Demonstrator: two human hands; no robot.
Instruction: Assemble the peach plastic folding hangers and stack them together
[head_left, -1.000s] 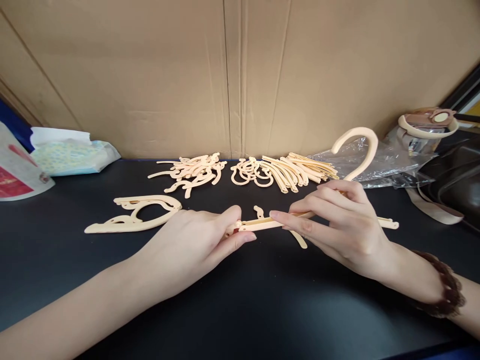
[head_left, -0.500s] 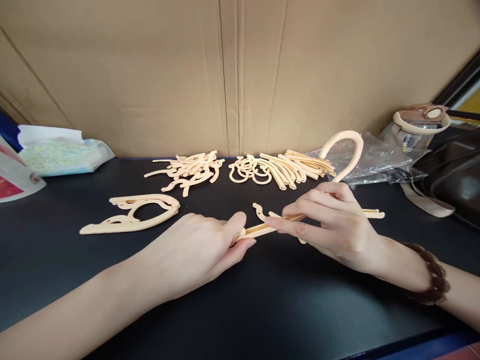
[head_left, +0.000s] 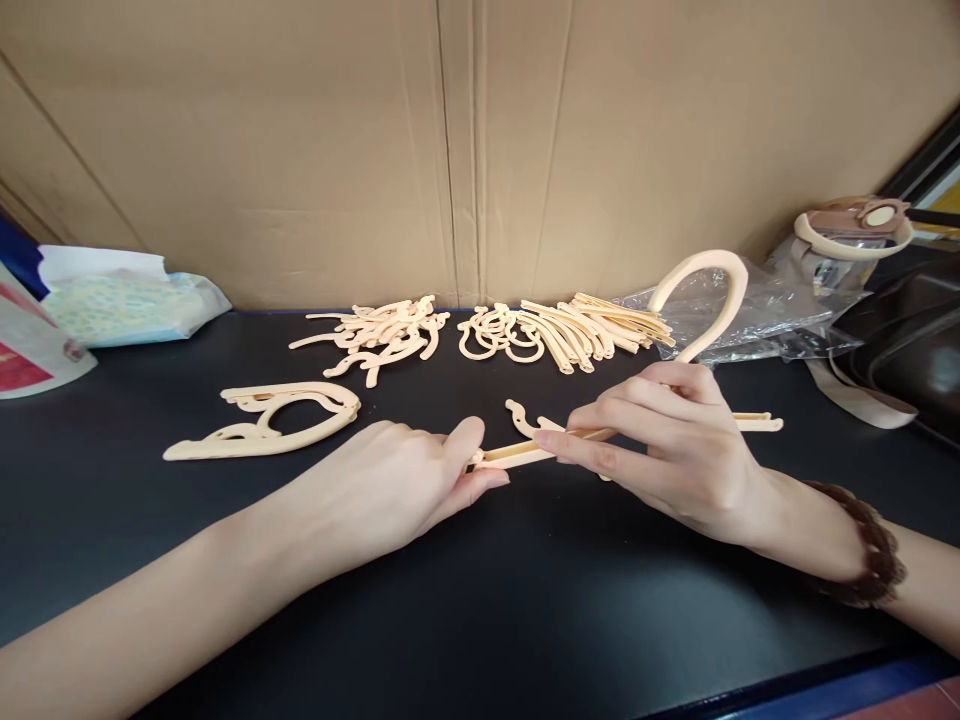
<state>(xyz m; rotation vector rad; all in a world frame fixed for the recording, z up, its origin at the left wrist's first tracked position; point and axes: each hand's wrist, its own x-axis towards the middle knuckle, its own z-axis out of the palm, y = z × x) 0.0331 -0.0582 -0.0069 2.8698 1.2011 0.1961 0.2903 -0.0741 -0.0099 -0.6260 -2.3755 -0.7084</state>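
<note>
Left hand [head_left: 390, 482], right hand [head_left: 675, 450] pinching hanger [head_left: 517, 455]

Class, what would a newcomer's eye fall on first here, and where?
At the centre, the left hand and right hand pinch a cream plastic hanger, its hook rising behind the right hand. Behind, a left pile and a right pile of loose parts lie before the cardboard wall; another hanger lies at left.
</note>
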